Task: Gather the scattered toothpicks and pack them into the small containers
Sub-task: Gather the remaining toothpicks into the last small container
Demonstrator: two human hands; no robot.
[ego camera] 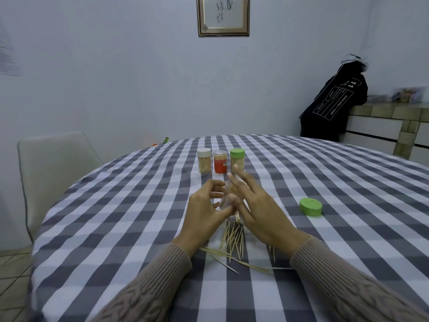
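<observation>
Nearest us, scattered toothpicks [234,238] lie on the checked tablecloth [116,205] just below both hands, long axes mostly running away from us, a few crosswise. Left hand [204,212] curls round a clear container [228,198] — upright or tilted, we cannot tell. Right hand [257,205] is spread, fingers straight, touching it. Green lid [310,207] sits apart, right — right hand nearer.
</observation>
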